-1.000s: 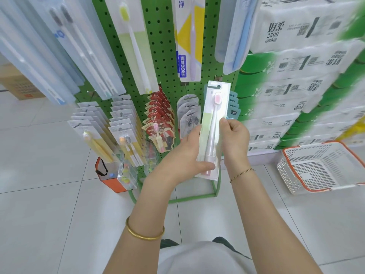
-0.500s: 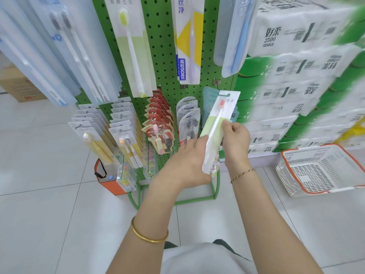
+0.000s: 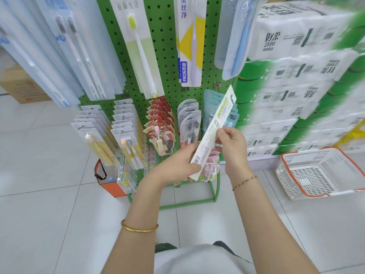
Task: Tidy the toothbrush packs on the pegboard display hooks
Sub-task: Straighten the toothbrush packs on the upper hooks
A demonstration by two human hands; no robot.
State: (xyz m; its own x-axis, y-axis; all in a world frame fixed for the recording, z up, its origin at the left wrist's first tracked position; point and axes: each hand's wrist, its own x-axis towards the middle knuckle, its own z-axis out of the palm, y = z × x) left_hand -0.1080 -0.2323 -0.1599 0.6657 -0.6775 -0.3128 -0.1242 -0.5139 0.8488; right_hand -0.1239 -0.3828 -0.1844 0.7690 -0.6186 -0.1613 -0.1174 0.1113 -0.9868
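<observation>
**Q:** How does the toothbrush pack (image 3: pixel 210 135) look, and where is it?

**A:** It is a long, narrow card pack, white with pale green print. A barcode sits at its lower end and a hang slot at its upper end. It is held tilted between the 2 hands, lower end toward the left hand and upper end rising up and to the right. It is in front of the pegboard (image 3: pixel 166 56) and on no hook.

**Q:** What are the hands doing?

**A:** The left hand (image 3: pixel 177 165) grips the pack's lower end with curled fingers. The right hand (image 3: pixel 235 151) pinches the pack's right edge near its middle.

**Q:** What are the counts?

**A:** 1 pack is in hand. 5 rows of smaller packs hang behind and left of the hands: yellow (image 3: pixel 92 135), white (image 3: pixel 126 131), red (image 3: pixel 160 123), grey (image 3: pixel 188 117) and teal (image 3: pixel 209 107). 1 white basket (image 3: pixel 316 175) with an orange rim stands on the floor, right of the right hand. Each wrist wears 1 band: a gold bangle (image 3: pixel 139 228) on the left and a thin bracelet (image 3: pixel 245 181) on the right.
</observation>
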